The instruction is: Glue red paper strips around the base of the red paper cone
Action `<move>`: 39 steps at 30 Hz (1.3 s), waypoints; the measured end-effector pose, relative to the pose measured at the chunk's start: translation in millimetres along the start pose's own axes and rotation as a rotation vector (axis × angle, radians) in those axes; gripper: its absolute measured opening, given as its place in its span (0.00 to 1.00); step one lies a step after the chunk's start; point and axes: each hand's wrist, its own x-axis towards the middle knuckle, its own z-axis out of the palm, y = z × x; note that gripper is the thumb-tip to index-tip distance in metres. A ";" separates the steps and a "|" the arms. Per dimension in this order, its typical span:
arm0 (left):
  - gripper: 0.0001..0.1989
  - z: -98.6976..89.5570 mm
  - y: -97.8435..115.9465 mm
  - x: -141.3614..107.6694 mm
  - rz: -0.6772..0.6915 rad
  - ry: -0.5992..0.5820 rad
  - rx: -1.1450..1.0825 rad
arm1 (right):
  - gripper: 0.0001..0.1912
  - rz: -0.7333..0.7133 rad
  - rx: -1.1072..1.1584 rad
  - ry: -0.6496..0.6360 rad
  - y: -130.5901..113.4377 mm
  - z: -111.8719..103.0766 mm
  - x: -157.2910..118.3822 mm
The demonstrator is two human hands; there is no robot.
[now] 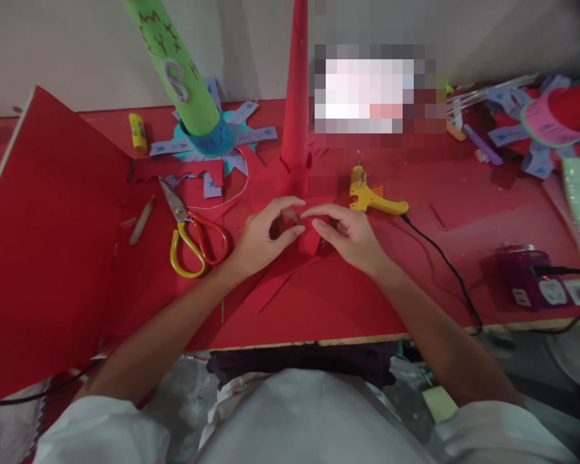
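Near the middle of the red table, my left hand (273, 232) and my right hand (347, 235) come together over a red paper strip (310, 242). The fingers of both hands are curved, thumbs and fingertips close to the strip; whether they pinch it is unclear. Just behind them a tall red paper cone (296, 96) stands upright on a red base. Scissors (193, 235) with yellow and red handles lie left of my left hand. A yellow glue gun (374, 198) rests to the right, its black cord running toward the front edge.
A green paper tube (181, 77) stands in a blue collar at the back left. A red board (53, 245) rises at the left. Further items are a yellow glue stick (138, 133), a purple power adapter (536, 280) and a pink ring (548, 119) on the right.
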 end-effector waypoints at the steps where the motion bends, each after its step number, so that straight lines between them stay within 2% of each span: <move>1: 0.20 1.0 0.4 -0.3 -0.009 -0.002 -0.011 | 0.13 0.000 0.002 0.004 0.2 0.6 0.1; 6: 0.20 6.8 2.0 -0.8 -0.015 0.014 -0.093 | 0.15 0.009 0.039 0.027 0.5 6.0 -2.1; 7: 0.21 7.6 1.1 -0.5 -0.024 0.033 -0.100 | 0.16 0.010 0.028 0.079 -0.2 6.8 -3.1; 10: 0.24 8.7 -4.1 1.1 -0.062 0.135 -0.095 | 0.16 -0.049 -0.093 0.346 -4.4 6.2 -6.6; 12: 0.19 8.5 -7.7 2.2 -0.074 0.207 -0.082 | 0.14 -0.119 -0.195 0.445 -8.2 4.2 -8.6; 14: 0.11 8.0 -9.1 2.5 -0.071 0.246 -0.080 | 0.14 -0.167 -0.270 0.416 -11.6 3.1 -10.0; 17: 0.07 7.5 -4.9 1.3 -0.046 0.234 -0.080 | 0.12 -0.215 -0.312 0.287 -14.2 5.9 -10.8; 20: 0.06 7.1 3.2 -1.3 0.013 0.219 -0.025 | 0.12 -0.234 -0.341 0.189 -12.6 11.8 -11.2; 24: 0.08 6.2 10.1 -4.1 0.076 0.216 0.051 | 0.15 -0.206 -0.354 0.130 -8.2 16.8 -12.7; 31: 0.09 3.0 14.5 -3.8 0.156 0.105 0.130 | 0.17 -0.192 -0.354 0.148 -4.9 18.6 -14.6; 35: 0.11 1.9 19.2 -5.2 0.148 0.063 0.157 | 0.11 -0.144 -0.303 0.198 -3.5 18.6 -13.6; 37: 0.11 1.7 20.6 -6.5 0.157 0.064 0.177 | 0.08 -0.119 -0.264 0.231 -3.0 18.3 -12.7; 39: 0.09 2.1 19.9 -7.4 0.172 0.136 0.186 | 0.07 -0.087 -0.219 0.248 -3.1 17.8 -11.9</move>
